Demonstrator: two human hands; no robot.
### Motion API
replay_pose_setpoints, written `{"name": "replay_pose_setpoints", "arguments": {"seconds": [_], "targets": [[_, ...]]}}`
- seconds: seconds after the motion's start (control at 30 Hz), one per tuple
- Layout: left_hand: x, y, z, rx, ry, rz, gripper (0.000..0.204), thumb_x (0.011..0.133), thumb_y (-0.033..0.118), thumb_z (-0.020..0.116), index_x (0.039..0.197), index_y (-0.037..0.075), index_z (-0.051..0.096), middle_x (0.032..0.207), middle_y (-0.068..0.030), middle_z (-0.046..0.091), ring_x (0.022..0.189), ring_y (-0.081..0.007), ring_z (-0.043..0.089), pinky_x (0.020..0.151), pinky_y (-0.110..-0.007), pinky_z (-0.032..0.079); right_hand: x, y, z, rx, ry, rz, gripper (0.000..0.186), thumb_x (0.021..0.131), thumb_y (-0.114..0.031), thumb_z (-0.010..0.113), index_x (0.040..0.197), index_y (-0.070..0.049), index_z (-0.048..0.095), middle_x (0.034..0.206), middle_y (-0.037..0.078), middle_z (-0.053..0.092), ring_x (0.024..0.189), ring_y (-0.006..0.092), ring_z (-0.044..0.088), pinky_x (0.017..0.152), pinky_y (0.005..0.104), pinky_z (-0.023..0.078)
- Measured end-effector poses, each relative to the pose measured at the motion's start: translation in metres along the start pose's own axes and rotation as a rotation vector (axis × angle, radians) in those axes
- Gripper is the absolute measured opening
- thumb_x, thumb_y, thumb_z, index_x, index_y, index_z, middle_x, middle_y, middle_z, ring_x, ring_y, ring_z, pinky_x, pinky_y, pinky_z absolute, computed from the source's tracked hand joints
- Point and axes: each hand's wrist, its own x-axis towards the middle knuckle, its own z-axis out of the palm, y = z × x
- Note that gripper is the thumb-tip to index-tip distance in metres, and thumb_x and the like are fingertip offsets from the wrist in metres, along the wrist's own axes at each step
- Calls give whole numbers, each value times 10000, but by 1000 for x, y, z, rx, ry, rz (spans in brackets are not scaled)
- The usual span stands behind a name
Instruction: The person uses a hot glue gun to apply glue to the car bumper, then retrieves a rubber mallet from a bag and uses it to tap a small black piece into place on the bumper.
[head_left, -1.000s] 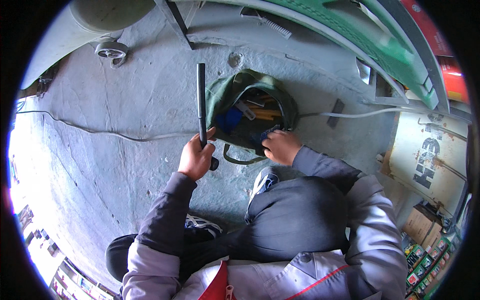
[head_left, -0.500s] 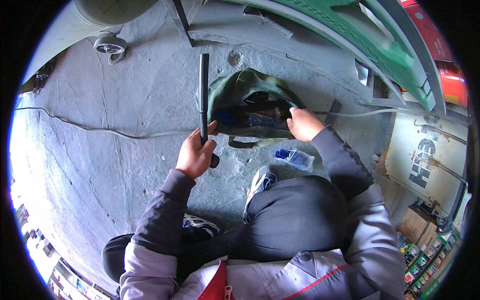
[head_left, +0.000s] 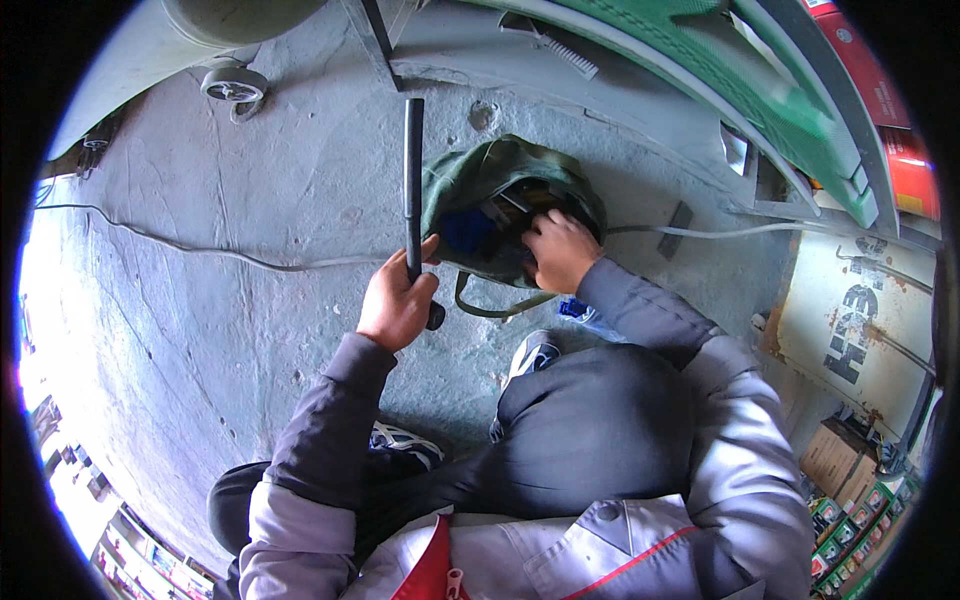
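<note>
My left hand (head_left: 398, 305) is closed around a long black metal rod tool (head_left: 412, 170), held upright in the picture beside the green canvas bag (head_left: 470, 165). The bag lies open on the concrete floor, a blue item and other small things inside. My right hand (head_left: 565, 255) reaches into the bag's opening with fingers curled; whatever they hold, if anything, is hidden. A clear plastic packet with a blue object (head_left: 577, 308) lies on the floor below the bag, partly covered by my right arm.
A pale cable (head_left: 250, 261) runs along the floor. A caster wheel (head_left: 233, 88) is at upper left, a green mesh structure (head_left: 700, 70) with red containers behind it at upper right. A rusty white panel (head_left: 820, 300) and cardboard box (head_left: 830, 455) are on the right.
A second ago my right hand was at the blue item on the bag's edge; the packet then appeared on the floor. Since half a second ago that hand moved from the rim inside.
</note>
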Motion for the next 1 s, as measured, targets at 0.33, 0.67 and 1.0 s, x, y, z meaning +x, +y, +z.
{"name": "replay_pose_setpoints", "arguments": {"seconds": [0.33,0.67,1.0], "targets": [[7,-5,2,-23,-5,-23,555,875,146,536,1395,-46,562,1219,-217,688,1171,-273,651,1022,-351,469,25,-19,16,36,143,-56,518,830,-176,651,1329,-46,602,1366,158,553,1256,342,506,1078,477,411],[6,-11,12,5,51,50,554,870,118,549,1399,-43,558,1234,-223,675,1183,-296,642,1034,-360,461,19,-36,19,169,-2,-321,581,793,-156,645,1359,-33,589,1469,189,511,1386,353,430,1156,483,346],[25,1,3,-131,150,57,575,900,101,514,1455,-48,502,1242,-137,667,1097,-181,617,999,-292,448,64,18,-16,324,221,271,285,858,-117,548,1100,9,630,1066,280,667,1011,467,635,920,524,515]]}}
